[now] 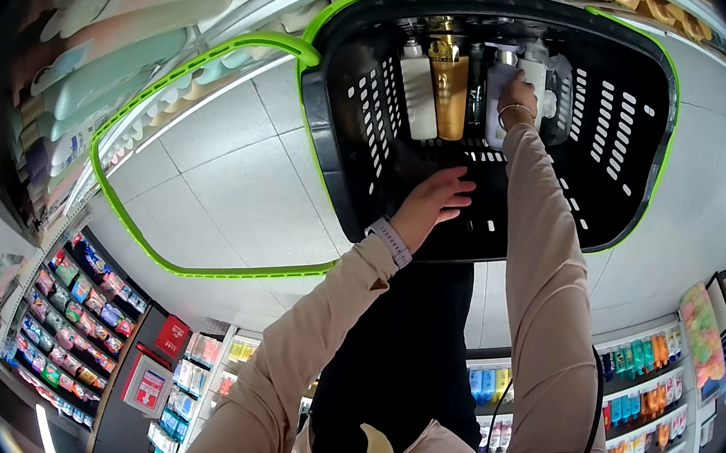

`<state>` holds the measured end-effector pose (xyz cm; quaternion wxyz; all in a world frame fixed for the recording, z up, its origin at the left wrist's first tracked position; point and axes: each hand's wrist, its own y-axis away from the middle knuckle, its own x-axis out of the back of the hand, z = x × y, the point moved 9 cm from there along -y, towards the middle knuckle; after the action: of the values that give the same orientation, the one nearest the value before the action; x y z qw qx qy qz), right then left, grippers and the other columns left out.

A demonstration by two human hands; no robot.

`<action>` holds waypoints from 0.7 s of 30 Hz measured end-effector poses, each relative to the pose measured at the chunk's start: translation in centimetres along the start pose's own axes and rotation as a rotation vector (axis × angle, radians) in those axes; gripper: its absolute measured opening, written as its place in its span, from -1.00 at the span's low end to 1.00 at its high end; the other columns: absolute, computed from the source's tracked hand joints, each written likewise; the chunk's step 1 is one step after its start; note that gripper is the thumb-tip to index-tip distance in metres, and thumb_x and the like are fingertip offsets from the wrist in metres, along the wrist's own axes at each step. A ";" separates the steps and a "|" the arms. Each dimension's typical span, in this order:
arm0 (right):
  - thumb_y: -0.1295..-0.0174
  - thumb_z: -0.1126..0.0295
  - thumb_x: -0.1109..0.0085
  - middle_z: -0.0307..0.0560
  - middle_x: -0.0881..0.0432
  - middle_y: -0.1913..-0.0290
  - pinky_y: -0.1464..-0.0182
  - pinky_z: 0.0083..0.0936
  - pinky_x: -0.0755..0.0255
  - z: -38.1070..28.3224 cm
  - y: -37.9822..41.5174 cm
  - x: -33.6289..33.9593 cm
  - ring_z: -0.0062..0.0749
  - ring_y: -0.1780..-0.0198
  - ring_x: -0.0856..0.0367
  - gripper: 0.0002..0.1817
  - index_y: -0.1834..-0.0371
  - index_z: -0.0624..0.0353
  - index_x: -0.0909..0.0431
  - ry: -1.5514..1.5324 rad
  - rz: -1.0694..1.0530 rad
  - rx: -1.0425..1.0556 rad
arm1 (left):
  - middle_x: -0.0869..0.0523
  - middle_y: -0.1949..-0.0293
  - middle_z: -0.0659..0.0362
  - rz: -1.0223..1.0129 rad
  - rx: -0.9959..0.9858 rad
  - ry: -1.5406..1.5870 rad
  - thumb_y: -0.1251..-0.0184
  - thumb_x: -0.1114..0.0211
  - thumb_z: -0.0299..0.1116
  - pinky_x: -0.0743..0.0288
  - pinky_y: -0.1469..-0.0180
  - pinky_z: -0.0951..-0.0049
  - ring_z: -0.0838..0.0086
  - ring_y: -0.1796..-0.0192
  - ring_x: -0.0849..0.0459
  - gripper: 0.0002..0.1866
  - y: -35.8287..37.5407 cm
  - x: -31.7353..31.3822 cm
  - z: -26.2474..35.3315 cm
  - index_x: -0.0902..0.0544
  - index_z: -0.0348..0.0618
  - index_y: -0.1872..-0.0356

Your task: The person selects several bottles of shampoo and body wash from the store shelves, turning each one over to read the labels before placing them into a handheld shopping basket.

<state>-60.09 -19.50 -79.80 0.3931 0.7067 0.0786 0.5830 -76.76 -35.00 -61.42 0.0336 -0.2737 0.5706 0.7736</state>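
Inside the black shopping basket [488,213], my right hand [519,98] is closed on a pale lavender bottle [494,121], its fingers partly hidden. Just beyond that hand stands a white bottle [535,61], with a clear-wrapped item [560,88] to its right. A white pump bottle [418,95], a gold bottle [450,94] and a dark bottle [476,84] line up to the left. Over the basket's near side hovers my left hand [433,202], open, fingers slightly bent and holding nothing. A watch is on its wrist.
The basket's green handle [177,270] lies folded out to the left over the tiled floor [224,203]. Shelves with packages [81,303] stand at lower left, and shelves of tubes [640,406] at lower right. A red-and-white box [149,385] is on a dark panel.
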 end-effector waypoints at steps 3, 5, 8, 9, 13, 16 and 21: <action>-0.11 0.37 0.05 0.21 -0.50 0.05 -0.01 -0.23 -0.41 0.6 2.0 0.5 0.01 -0.01 -0.49 -0.69 0.05 0.12 -0.44 0.062 -0.168 0.067 | -0.47 -0.07 0.11 0.022 -0.032 -0.136 -0.33 0.08 -0.19 -0.26 -0.13 0.37 0.40 -0.05 -0.46 -0.55 0.9 -0.5 -0.3 -0.28 -0.13 -0.19; -0.09 0.41 0.10 0.15 -0.53 0.06 -0.04 -0.29 -0.40 1.5 2.3 -1.6 -0.07 -0.02 -0.49 -0.70 0.12 0.13 -0.53 0.174 -0.238 0.153 | -0.49 -0.03 0.10 0.031 -0.095 -0.190 -0.34 0.08 -0.23 -0.30 -0.09 0.41 0.42 -0.02 -0.48 -0.58 1.7 -0.7 -0.3 -0.30 -0.14 -0.17; -0.10 0.38 0.12 0.05 -0.54 0.05 -0.05 -0.33 -0.39 3.2 4.8 -4.5 -0.09 0.02 -0.51 -0.68 0.08 0.13 -0.50 0.164 -0.286 0.280 | -0.55 0.09 0.11 0.043 -0.290 -0.245 -0.35 0.08 -0.33 -0.38 0.04 0.51 0.50 0.10 -0.52 -0.67 4.5 -1.3 1.1 -0.38 -0.16 -0.09; -0.12 0.38 0.12 0.03 -0.54 0.05 -0.04 -0.32 -0.39 4.3 5.5 -6.3 -0.10 0.02 -0.52 -0.70 0.10 0.11 -0.52 0.180 -0.267 0.358 | -0.59 0.18 0.13 0.043 -0.426 -0.252 -0.34 0.07 -0.39 -0.43 0.13 0.57 0.56 0.19 -0.55 -0.71 6.0 -1.5 2.5 -0.43 -0.17 -0.04; -0.19 0.37 0.16 0.03 -0.58 0.14 -0.05 -0.34 -0.36 2.8 14.1 -1.7 -0.10 0.03 -0.50 -0.73 0.17 0.11 -0.55 0.067 -0.341 0.536 | -0.57 0.52 0.23 0.354 -0.633 -0.527 -0.27 0.03 -0.54 -0.42 0.41 0.63 0.64 0.44 -0.53 -0.80 12.4 2.5 6.0 -0.58 -0.15 0.21; -0.17 0.37 0.04 0.01 -0.60 0.18 0.02 -0.36 -0.41 3.2 18.2 2.2 -0.12 0.09 -0.54 -0.78 0.18 0.13 -0.55 -0.075 -0.338 0.559 | -0.49 0.58 0.24 0.700 -0.768 -0.549 -0.20 0.03 -0.59 -0.32 0.47 0.61 0.63 0.53 -0.40 -0.79 16.8 10.5 7.0 -0.54 -0.18 0.22; -0.11 0.43 0.02 0.00 -0.62 0.26 0.09 -0.35 -0.43 4.0 23.2 8.4 -0.11 0.15 -0.57 -0.78 0.19 0.13 -0.54 -0.187 -0.265 0.505 | -0.58 0.12 0.05 0.787 0.001 -1.585 -0.24 0.04 -0.26 -0.29 -0.07 -0.01 0.23 0.00 -0.52 -0.70 18.9 20.9 1.5 -0.49 -0.02 0.04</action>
<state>-62.05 -32.32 -58.40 0.2830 0.8163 0.2761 0.4210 -101.97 -45.64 -54.48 0.1505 0.5592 0.4328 0.6909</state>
